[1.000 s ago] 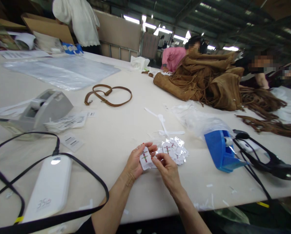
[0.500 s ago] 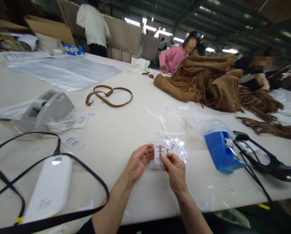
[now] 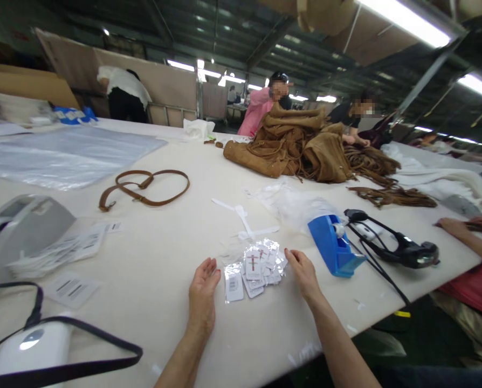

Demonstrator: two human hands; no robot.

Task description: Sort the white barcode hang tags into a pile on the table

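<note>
Small white cards in clear plastic sleeves lie in a loose heap in front of me. Several show a coloured cross-like print, and one at the left end carries a barcode. Just left of the heap is my left hand, its fingers loosely bent, thumb apart, and nothing held. On the heap's right side my right hand is open, with its fingertips close to the sleeves; whether they touch is unclear. Beyond the heap lie thin white paper strips.
A blue tape dispenser and a black strapped device stand right. Brown bags are piled behind. Left are a brown strap, barcode labels, a grey dispenser and a white power bank. A person's hand shows far right.
The card that was between my hands is released onto the heap. My hands have moved apart to either side. The view has turned right, and a person's arms now show at the right edge.
</note>
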